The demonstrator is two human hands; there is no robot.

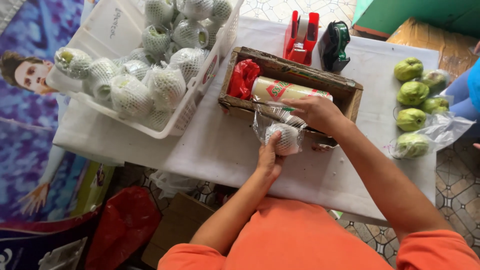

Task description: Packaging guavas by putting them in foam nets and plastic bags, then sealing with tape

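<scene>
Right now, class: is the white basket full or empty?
Nearly full: the white basket is heaped with net-wrapped fruit rising above its rim, though its near-left corner stays bare.

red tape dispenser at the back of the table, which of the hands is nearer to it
Right. The right hand rests on the far edge of the wooden box, just in front of the red tape dispenser. The left hand is further back, holding the netted fruit.

Net-sleeved guava half inside clear plastic bag.
</scene>
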